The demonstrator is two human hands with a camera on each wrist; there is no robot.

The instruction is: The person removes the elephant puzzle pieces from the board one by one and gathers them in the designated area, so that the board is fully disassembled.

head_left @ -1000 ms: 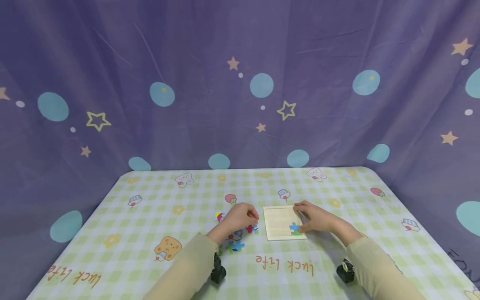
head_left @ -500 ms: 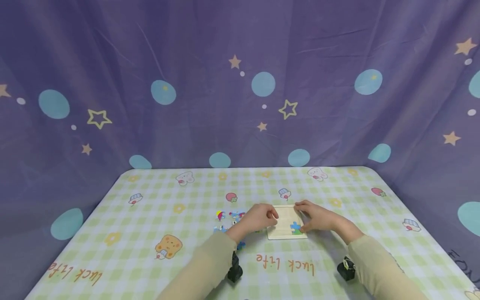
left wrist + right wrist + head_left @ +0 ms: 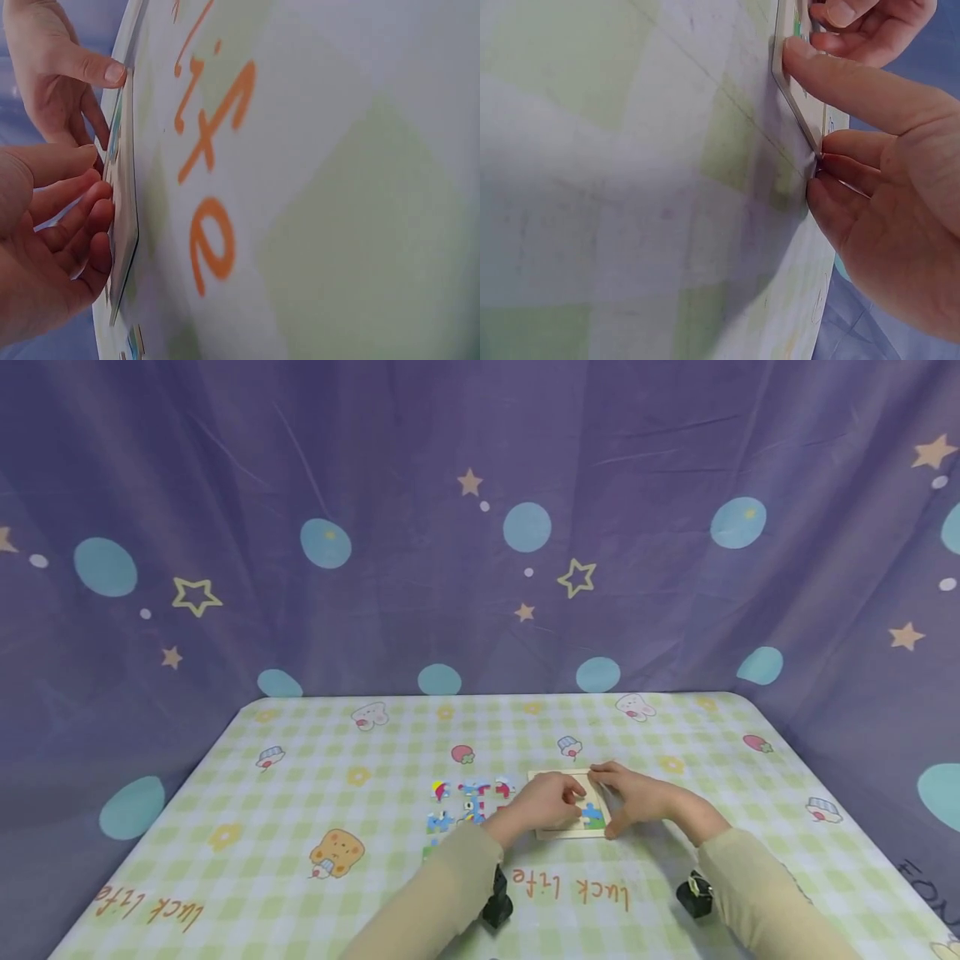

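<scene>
A shallow wooden puzzle tray (image 3: 557, 834) lies flat on the table, with a blue-and-green puzzle piece (image 3: 594, 817) in its near right corner. My left hand (image 3: 542, 802) is over the tray, thumb and forefinger pinched together beside that piece. A bit of blue shows at the fingertips, and the hand hides most of what it pinches. My right hand (image 3: 637, 797) holds the tray's right side, its thumb at the near corner and its fingers round the far one. In the right wrist view, the right thumb presses on the rim of the tray (image 3: 804, 112).
Several loose puzzle pieces (image 3: 439, 821) lie in a rough group left of the tray, partly behind the left forearm. The tablecloth (image 3: 285, 810) is green-and-white checked with printed pictures. A purple curtain (image 3: 420, 610) hangs behind the table's far edge.
My left hand has moved right, from beside the loose pieces to over the tray, uncovering more of those pieces. The right hand stays at the tray, its thumb slightly lower along the edge.
</scene>
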